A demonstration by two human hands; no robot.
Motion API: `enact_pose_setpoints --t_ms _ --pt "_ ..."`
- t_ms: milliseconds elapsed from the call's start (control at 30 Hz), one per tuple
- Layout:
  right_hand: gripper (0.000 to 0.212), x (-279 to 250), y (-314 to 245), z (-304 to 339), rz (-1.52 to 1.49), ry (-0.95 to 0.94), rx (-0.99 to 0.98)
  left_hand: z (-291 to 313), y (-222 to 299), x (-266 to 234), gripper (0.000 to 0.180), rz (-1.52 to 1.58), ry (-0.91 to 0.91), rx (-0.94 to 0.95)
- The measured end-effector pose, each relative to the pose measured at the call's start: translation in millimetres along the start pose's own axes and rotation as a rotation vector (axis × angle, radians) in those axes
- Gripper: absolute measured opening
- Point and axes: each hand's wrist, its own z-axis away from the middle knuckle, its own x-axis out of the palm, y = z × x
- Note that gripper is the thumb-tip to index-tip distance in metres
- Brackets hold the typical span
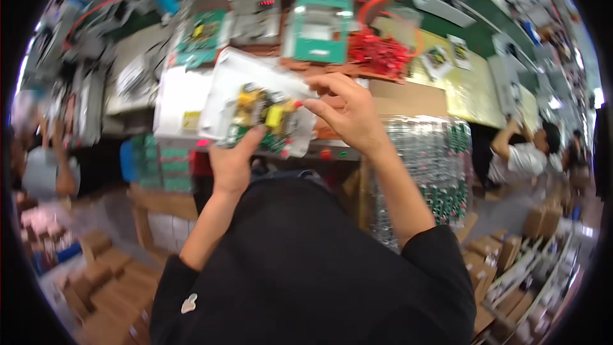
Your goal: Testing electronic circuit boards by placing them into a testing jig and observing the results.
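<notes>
Populated circuit board (274,116), toward near-right corner of white panel (233,76); probably light, stiff, fragile: best held by edges. Left hand (232,163): thumb on near edge, other fingers hidden. Right hand (351,114): thumb and forefinger parted beside red component (298,103).

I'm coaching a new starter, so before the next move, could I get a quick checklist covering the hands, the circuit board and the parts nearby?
1. Left hand on the circuit board: ok; the thumb lies over its near left part.
2. Right hand gripping the small red piece at the board's right side: cannot tell; fingertips are close to it, but blurred.
3. Circuit board fixed to the white panel behind it: cannot tell.
4. Red parts in view: ok; heaped beyond the right hand.
5. Green frame apart from both hands: ok; it is farther back.
</notes>
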Motion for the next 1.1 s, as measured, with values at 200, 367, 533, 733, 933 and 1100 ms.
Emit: enact_pose_setpoints --t_ms 200,367,533,733,933,1100 --pt "0.051 8.3 26.1 86.7 -1.28 0.096 0.669 -22.4 -10.7 13.1 0.055 0.133 -0.246 -0.421" --pt "0.05 -18.6 55.4 119.0 -1.161 0.649 0.6 -27.4 -22.0 25.5 0.052 -0.033 -0.69 -0.555" --pt "0.05 -149.9 167.6 139.6 -0.935 1.257 0.482 -15.1 -4.7 -15.8 0.047 -0.15 -0.77 -0.461" --pt "0.049 -226.6 221.9 112.0 -1.087 1.361 0.808 -14.3 13.2 -63.0 0.047 -0.101 -0.604 -0.367" --pt "0.039 -142.6 189.6 106.2 -0.854 0.807 0.696 -30.3 14.5 -150.8 0.033 -0.116 -0.234 -0.045" --pt "0.039 -117.3 108.9 114.4 -0.737 0.947 0.656 -101.4 22.2 -215.9 0.027 -0.481 0.353 0.11"
